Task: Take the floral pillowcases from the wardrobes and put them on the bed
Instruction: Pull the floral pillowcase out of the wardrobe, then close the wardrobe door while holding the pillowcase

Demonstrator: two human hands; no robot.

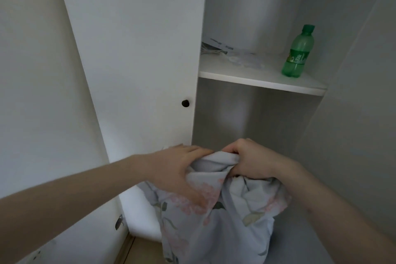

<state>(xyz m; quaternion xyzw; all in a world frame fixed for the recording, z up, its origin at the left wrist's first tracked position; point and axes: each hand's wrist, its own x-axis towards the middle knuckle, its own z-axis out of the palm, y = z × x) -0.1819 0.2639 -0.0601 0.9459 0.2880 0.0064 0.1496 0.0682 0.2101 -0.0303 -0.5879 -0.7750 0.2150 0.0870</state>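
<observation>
A pale grey-blue floral pillowcase with pink blossoms and green leaves hangs bunched in front of the open white wardrobe. My right hand is clenched on the gathered top edge of the cloth. My left hand lies against its left side, fingers over the top fold and thumb pressed on the flowered front. The fabric droops below both hands to the bottom of the frame. The bed is out of view.
A green plastic bottle stands on the wardrobe shelf, with papers and clear wrapping at the shelf's back left. A shut white door with a black knob is to the left. An open door panel rises on the right.
</observation>
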